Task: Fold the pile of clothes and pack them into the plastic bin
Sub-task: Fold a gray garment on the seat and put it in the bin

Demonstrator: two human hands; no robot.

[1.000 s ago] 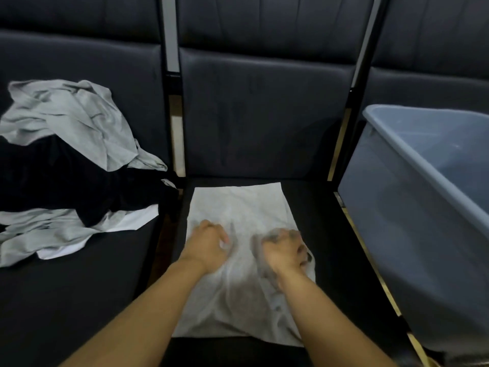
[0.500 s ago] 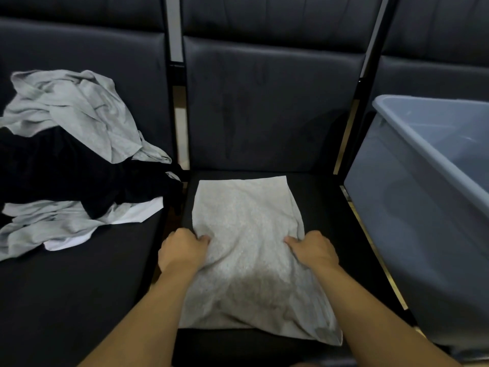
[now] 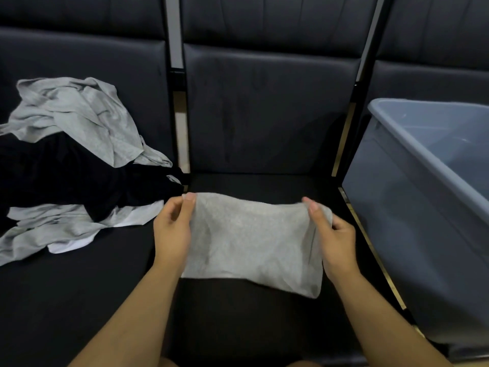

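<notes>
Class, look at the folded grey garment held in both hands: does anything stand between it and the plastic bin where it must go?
Nothing visible does. The grey garment is pinched by the left hand and right hand above the dark seat. The plastic bin stands open-topped to its right, with only bare seat between; its near wall must be cleared.

- one head cam, looking forward and down at the middle seat (image 3: pixel 254 313) from close up
- backrests fill the top, both forearms come in from the bottom edge
</notes>
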